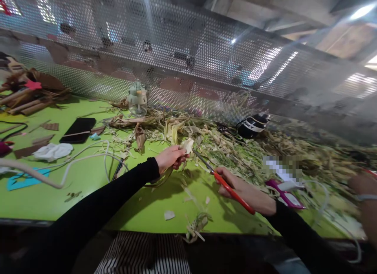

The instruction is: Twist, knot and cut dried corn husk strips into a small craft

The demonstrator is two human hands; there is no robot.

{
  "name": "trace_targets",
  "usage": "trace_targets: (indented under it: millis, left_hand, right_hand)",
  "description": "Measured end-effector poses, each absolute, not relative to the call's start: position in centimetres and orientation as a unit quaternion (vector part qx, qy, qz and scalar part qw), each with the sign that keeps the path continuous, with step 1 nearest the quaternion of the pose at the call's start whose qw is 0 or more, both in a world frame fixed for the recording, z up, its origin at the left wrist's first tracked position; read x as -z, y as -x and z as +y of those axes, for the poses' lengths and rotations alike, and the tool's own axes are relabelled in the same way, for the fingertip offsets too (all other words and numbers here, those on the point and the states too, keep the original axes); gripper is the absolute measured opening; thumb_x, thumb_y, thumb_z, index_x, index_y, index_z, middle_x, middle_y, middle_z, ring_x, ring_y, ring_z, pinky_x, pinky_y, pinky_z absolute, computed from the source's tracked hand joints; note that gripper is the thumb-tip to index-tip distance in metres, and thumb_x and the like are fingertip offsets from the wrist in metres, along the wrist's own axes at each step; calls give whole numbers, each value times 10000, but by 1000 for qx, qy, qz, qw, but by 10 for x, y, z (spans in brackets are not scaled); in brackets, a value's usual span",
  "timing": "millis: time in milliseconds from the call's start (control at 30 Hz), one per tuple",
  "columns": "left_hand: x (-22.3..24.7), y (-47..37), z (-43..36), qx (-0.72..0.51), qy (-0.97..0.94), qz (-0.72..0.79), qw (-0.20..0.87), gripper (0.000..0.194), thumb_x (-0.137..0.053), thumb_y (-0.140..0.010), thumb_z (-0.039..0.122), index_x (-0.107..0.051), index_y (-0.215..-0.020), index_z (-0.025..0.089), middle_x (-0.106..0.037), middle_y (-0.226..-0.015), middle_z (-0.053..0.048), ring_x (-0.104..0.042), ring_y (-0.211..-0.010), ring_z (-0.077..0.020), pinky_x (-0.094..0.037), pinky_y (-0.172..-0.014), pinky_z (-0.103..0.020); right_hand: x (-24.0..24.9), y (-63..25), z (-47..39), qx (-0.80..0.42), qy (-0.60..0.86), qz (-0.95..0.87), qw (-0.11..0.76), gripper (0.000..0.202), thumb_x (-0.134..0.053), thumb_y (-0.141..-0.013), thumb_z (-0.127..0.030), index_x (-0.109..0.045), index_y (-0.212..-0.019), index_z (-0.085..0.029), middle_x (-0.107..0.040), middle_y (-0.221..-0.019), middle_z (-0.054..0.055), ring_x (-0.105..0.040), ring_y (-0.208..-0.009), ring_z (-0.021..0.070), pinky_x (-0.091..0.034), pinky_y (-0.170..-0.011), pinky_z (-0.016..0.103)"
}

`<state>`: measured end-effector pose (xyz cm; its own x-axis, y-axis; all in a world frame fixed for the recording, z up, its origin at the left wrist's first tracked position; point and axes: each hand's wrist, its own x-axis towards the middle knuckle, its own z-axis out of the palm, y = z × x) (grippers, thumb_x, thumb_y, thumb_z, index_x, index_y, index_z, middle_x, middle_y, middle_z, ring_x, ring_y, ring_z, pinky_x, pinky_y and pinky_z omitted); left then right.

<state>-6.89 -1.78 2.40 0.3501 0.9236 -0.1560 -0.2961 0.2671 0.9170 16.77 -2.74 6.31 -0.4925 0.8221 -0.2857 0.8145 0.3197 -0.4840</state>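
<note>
Between the fingers of my left hand (pixel 172 157) is a pale piece of dried husk (pixel 187 145), its free end pointing up and right. My right hand (pixel 240 189) is wrapped round red-handled scissors (pixel 228 186). Their metal blades point up and left, close to the husk, and look nearly closed. Behind both hands spreads a heap of dry husk strips and scraps (pixel 224 148). A small cut piece (pixel 169 215) and a tuft of shreds (pixel 196 227) lie near the table's front edge.
On the green table (pixel 88 203) are a phone (pixel 78 130), crumpled tissue (pixel 53 151), cables (pixel 63 179), a clear bottle (pixel 137 100), a black bottle (pixel 253 125) and a purple-edged item (pixel 285 193). A perforated metal screen (pixel 176 58) stands behind. Another person's hand (pixel 363 185) is at right.
</note>
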Motion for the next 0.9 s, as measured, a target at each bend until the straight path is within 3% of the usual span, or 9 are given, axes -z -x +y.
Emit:
trace_targets:
  millis: [167, 433, 600, 900]
  left_hand:
    - [-19, 65, -18, -401, -462, 349, 710, 200, -360, -897, 233, -411, -719, 156, -318, -538, 73, -214, -356, -11, -155, -362, -143]
    - [-19, 67, -20, -347, -516, 376, 687, 185, -341, -902, 234, -415, -751, 159, -316, -547, 72, -229, -386, -22, -173, -381, -147]
    - [-21, 67, -20, -333, -517, 378, 692, 183, -331, -904, 241, -389, -746, 169, -318, -566, 69, -222, -397, -25, -160, -389, -153]
    - [-22, 69, -21, -322, -527, 384, 686, 182, -348, -901, 249, -406, -751, 165, -323, -566, 71, -216, -392, -23, -174, -393, -159]
  right_hand:
    - [-62, -159, -21, -277, 483, -831, 5, 550, -538, -738, -550, -416, -1115, -169, -543, -837, 35, -520, -709, 187, -440, -664, 320]
    - [-58, -151, -29, -228, 483, -845, 24, 489, -499, -727, -653, -443, -912, -203, -507, -728, -5, -462, -636, 160, -386, -592, 286]
    - [-54, -150, -37, -216, 491, -843, 32, 434, -449, -764, -646, -416, -796, -215, -432, -615, -42, -369, -535, 123, -313, -515, 256]
    - [-40, -167, -34, -173, 493, -850, 65, 370, -499, -781, -567, -410, -699, -217, -389, -560, -52, -355, -506, 108, -273, -492, 238]
